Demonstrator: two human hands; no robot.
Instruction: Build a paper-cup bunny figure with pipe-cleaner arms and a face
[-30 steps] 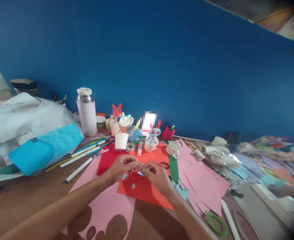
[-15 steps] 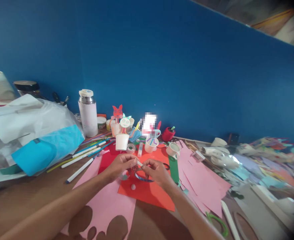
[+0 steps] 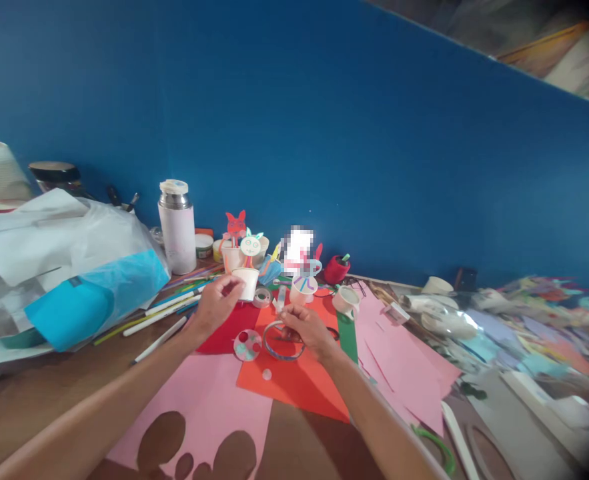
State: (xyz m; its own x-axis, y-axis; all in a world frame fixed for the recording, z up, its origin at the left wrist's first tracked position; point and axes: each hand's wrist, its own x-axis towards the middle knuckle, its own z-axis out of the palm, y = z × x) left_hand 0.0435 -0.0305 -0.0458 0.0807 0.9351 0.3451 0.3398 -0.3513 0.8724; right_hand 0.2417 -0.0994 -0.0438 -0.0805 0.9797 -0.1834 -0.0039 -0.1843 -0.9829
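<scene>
My left hand [image 3: 219,303] has its fingers closed on the white paper cup [image 3: 247,285], at the left side of the cup. A small white strip [image 3: 276,306] shows at the fingertips of my right hand [image 3: 304,328], which is closed in a pinch. Just below these fingers is a ring-shaped roll [image 3: 283,359] over the orange paper [image 3: 294,390]. Between the hands lies a round disc with red and pale patches [image 3: 247,345]. A small pale circle [image 3: 267,375] rests on the orange paper.
Behind the hands stand cups with paper animal figures [image 3: 251,245], a clear tape roll [image 3: 263,297] and a mug [image 3: 346,301]. Markers [image 3: 161,339], a bottle [image 3: 177,230] and a plastic bag [image 3: 94,267] are left. Pink sheets [image 3: 404,360] and paper scraps [image 3: 539,333] spread right.
My left hand has moved left and up from beside my right hand to the white cup. The patched disc is now uncovered. My right hand has shifted slightly up and left.
</scene>
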